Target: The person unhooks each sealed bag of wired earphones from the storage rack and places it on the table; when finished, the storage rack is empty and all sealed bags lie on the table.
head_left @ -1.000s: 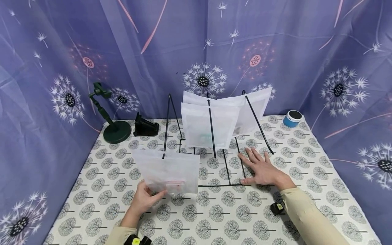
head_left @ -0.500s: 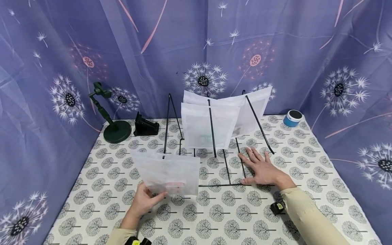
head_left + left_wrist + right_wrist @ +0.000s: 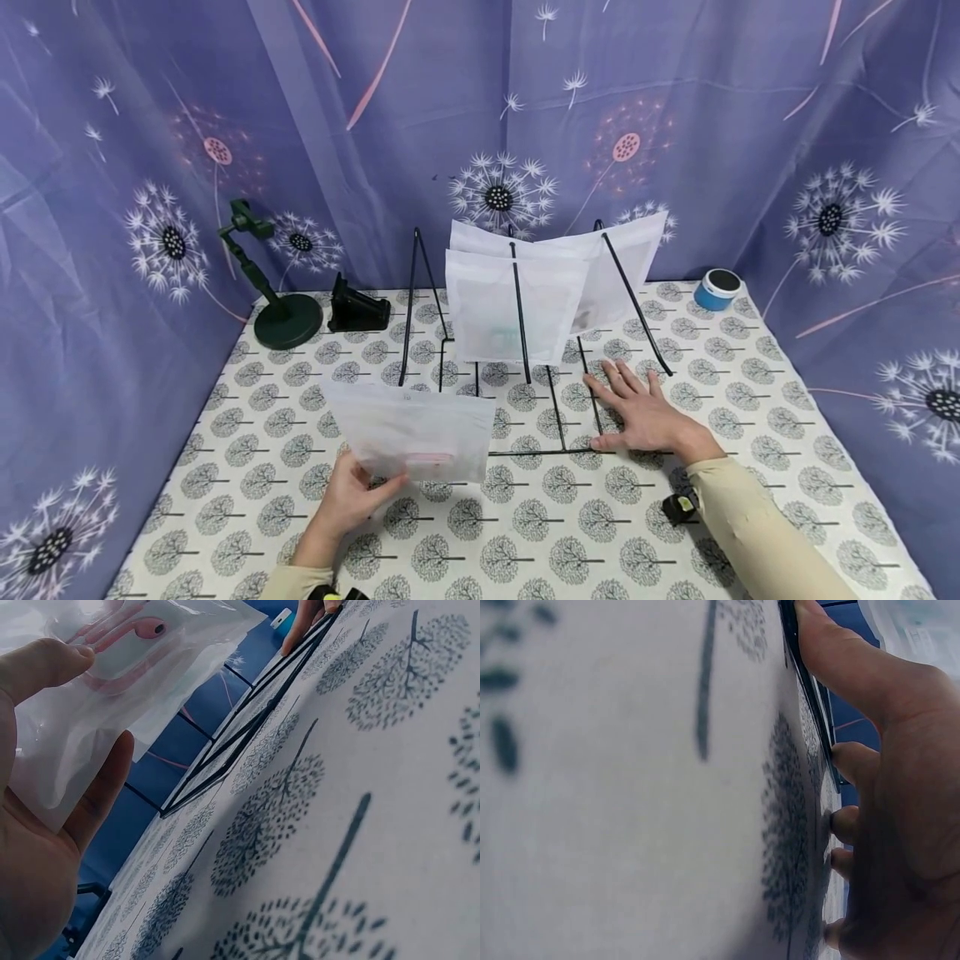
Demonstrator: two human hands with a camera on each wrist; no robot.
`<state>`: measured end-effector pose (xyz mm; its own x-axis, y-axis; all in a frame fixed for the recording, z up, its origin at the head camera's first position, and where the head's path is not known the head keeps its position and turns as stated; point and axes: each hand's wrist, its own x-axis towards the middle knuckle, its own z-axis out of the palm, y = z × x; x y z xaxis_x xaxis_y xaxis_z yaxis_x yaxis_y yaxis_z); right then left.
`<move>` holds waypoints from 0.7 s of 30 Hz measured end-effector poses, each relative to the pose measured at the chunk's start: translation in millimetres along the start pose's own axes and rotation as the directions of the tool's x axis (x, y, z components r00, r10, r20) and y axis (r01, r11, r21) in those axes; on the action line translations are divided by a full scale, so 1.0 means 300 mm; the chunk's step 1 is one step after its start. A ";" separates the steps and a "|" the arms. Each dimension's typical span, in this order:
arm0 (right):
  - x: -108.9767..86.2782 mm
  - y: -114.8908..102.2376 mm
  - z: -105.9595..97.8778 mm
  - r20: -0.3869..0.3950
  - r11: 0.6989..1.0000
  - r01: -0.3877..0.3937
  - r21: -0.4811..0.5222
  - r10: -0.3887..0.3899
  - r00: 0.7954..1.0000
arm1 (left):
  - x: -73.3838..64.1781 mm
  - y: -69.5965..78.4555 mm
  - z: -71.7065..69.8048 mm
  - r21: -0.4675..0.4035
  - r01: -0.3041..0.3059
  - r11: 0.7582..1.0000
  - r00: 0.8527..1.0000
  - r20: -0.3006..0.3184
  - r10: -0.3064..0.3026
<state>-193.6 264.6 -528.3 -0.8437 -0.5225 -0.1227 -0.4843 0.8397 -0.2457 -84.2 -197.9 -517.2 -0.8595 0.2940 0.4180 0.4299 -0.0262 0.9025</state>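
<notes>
My left hand [image 3: 347, 500] pinches the lower left edge of a frosted zip bag [image 3: 408, 425] between thumb and fingers. Inside that bag, the left wrist view shows pink earphones [image 3: 139, 630] with their cable. The bag's top edge lies just in front of the tip of the left prong of a black wire display rack [image 3: 517, 333], apart from it. Fingers spread, my right hand [image 3: 641, 417] rests on the rack's base wires; in the right wrist view its thumb [image 3: 840, 660] presses a base wire. More frosted bags [image 3: 517, 308] hang on the middle and right prongs.
A dark green stand [image 3: 287, 321] and a black holder [image 3: 358, 307] are at the back left. At the back right sits a blue and white round jar [image 3: 717, 290]. A purple dandelion-print curtain [image 3: 420, 108] encloses the tree-patterned tablecloth [image 3: 562, 533].
The bag in my left hand has come off the left prong's tip and moved slightly toward me. My right hand stays in place on the rack.
</notes>
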 end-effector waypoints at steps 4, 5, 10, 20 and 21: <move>0.001 0.000 0.001 0.001 1.000 -0.002 -0.003 0.002 1.000 | -0.013 0.005 0.000 0.015 -0.002 1.000 1.000 -0.017 0.002; 0.001 0.000 0.001 0.001 1.000 -0.002 -0.002 0.002 1.000 | -0.017 0.006 0.000 0.014 0.006 1.000 1.000 -0.024 -0.005; 0.001 -0.002 0.003 0.002 1.000 -0.001 0.002 0.001 1.000 | -0.040 0.013 -0.005 0.006 0.056 0.998 0.997 -0.049 -0.056; -0.001 -0.002 -0.001 -0.004 1.000 0.006 0.018 -0.006 1.000 | -0.079 0.013 -0.037 0.008 0.046 0.999 0.996 -0.076 -0.046; -0.001 -0.002 -0.001 -0.001 1.000 0.006 0.017 -0.006 1.000 | -0.083 0.012 -0.040 0.007 0.050 0.999 0.995 -0.084 -0.049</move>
<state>-193.1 264.3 -527.9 -0.8411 -0.5274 -0.1204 -0.4852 0.8339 -0.2631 -64.5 -216.9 -523.1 -0.8997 0.2139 0.3805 0.3885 -0.0048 0.9214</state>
